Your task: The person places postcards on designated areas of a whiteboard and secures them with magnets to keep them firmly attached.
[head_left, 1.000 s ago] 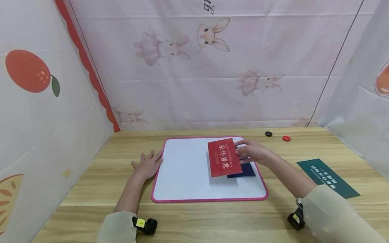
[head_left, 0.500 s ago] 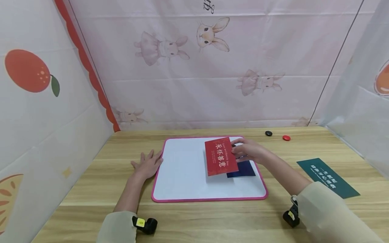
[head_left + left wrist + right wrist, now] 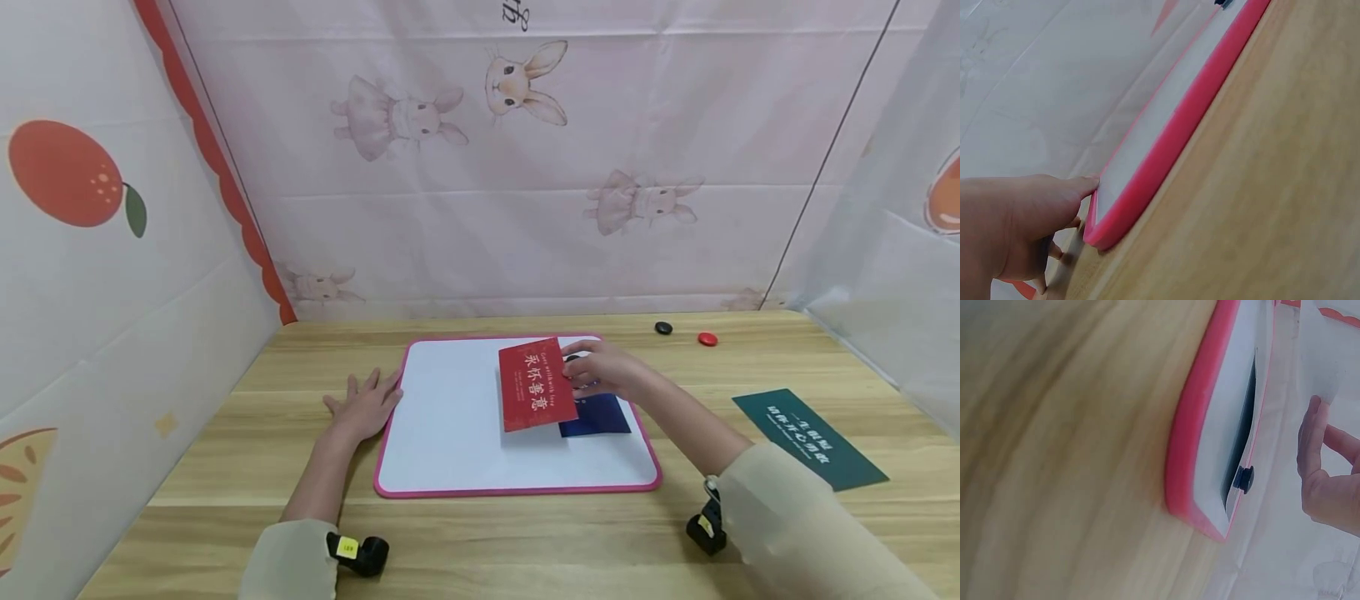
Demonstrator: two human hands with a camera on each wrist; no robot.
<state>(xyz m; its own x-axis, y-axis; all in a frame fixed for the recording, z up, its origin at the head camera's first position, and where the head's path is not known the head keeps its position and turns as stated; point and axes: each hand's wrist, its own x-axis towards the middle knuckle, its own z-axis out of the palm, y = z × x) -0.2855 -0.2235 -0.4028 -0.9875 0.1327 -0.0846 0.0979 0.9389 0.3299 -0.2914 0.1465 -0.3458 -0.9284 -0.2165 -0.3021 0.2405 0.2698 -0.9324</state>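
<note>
Two magnets [image 3: 684, 333] on wooden table [image 3: 525, 542], probably; bunny backdrop [image 3: 525, 167].

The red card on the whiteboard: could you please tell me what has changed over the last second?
The right hand, holding the red card, has carried it left and slightly toward the board's far edge, uncovering more of the dark blue card. The left hand stays flat at the whiteboard edge; the green card and the two magnets are unmoved.
</note>
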